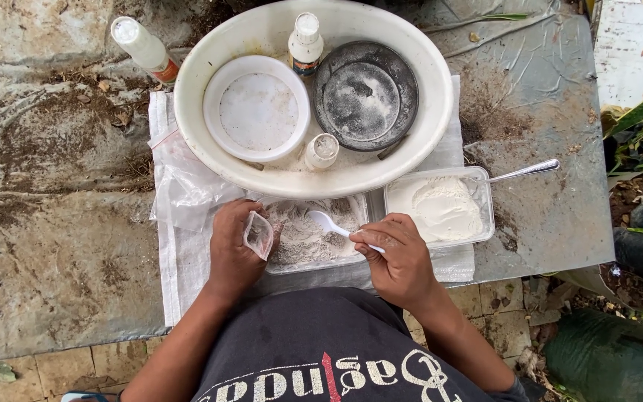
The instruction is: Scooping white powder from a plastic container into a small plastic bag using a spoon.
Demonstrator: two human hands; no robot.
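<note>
White plastic spoon [330, 224] pinched in right hand [398, 262], bowl dipped in grey powder inside clear rectangular tub [308, 235] (near edge of grey tabletop [53, 223]). Small clear plastic bag [258, 234] clasped in left hand [234, 251], touching tub's left rim.

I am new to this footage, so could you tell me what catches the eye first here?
A big white oval basin sits mid-table with a white bowl and a dark round pan inside. In front of it, the left hand holds a small clear bag while the right hand dips a white plastic spoon into greyish powder.
</note>
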